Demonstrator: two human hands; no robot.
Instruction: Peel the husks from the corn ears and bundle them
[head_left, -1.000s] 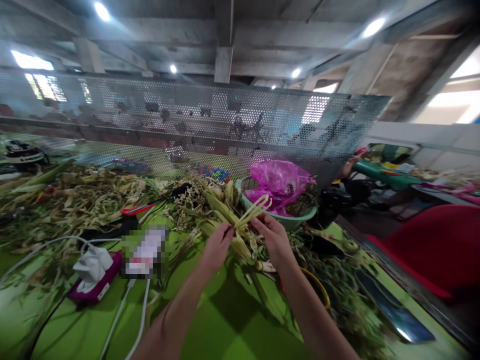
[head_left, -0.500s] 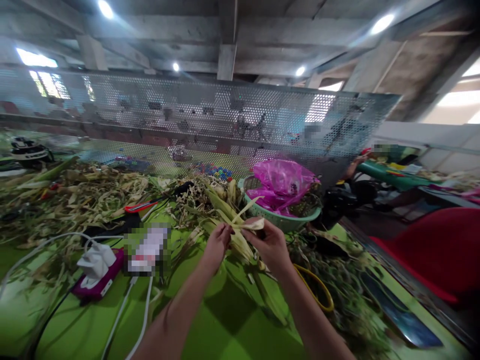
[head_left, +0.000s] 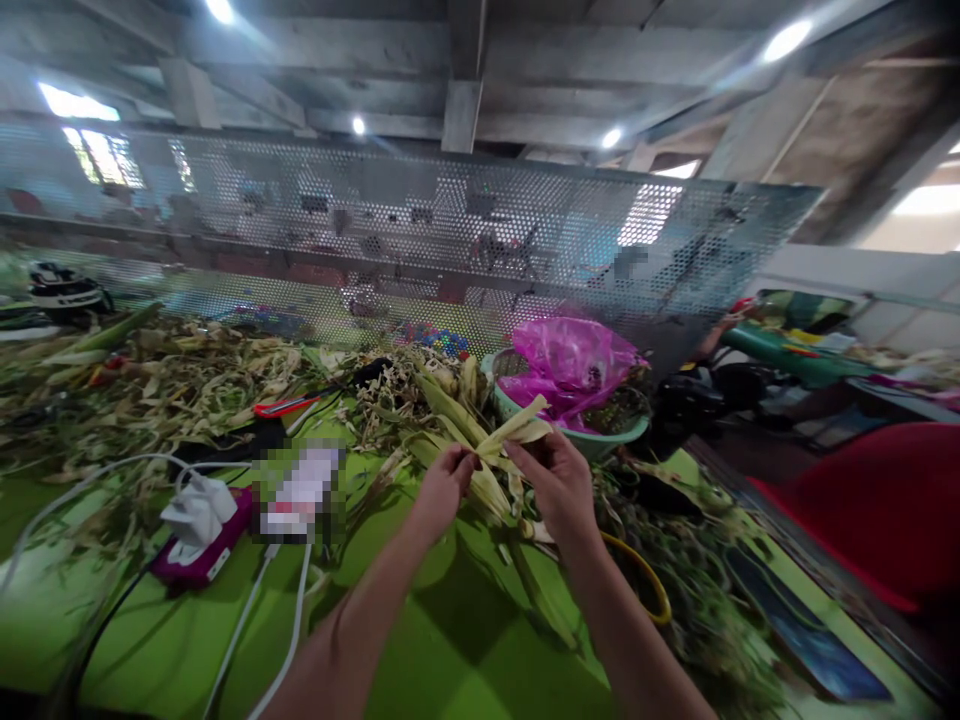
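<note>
My left hand (head_left: pixel 442 487) and my right hand (head_left: pixel 559 478) are both pinched on a pale yellow-green leaf strip (head_left: pixel 517 430) held above the green table (head_left: pixel 442 650). The strip bends between the two hands and its free end points up and to the right. Below the hands lies a bundle of similar long leaves (head_left: pixel 461 435). Just behind the strip stands a teal mesh basket (head_left: pixel 611 437) holding a pink plastic bag (head_left: pixel 574 360).
Dried leaf scraps (head_left: pixel 165 375) cover the table's back left. A white charger on a purple block (head_left: pixel 202 520), white cables, a pixelated item and red-handled scissors (head_left: pixel 285 406) lie left. A yellow ring (head_left: pixel 649 580) lies right. A perforated metal screen (head_left: pixel 450 240) closes the back.
The strip's free end was fanned upward, then folded flat across my right hand, and now sticks up to the right again. Both hands stayed close together over the leaf bundle.
</note>
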